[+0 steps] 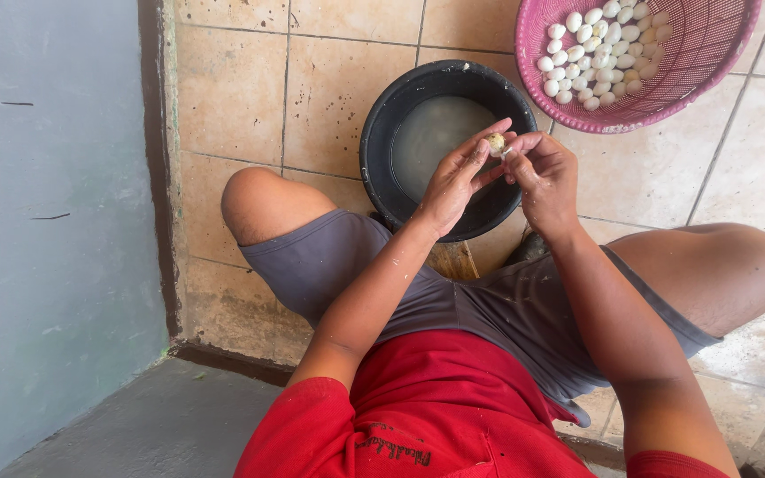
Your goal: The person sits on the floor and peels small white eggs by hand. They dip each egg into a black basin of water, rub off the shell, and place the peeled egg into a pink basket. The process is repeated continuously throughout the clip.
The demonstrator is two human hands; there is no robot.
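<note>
Above black basin (382, 133) of water: left hand (453, 181) and right hand (544, 177) pinching one small egg (495, 142); pink basket (710, 62) of eggs far right on tiled floor (241, 97).

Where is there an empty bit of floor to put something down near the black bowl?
Bare tiles lie between the black basin and the grey wall, above the left knee. More bare tile sits below the pink basket, right of the right hand. It is crowded where both hands hold a small egg; the left hand is over the basin.
</note>
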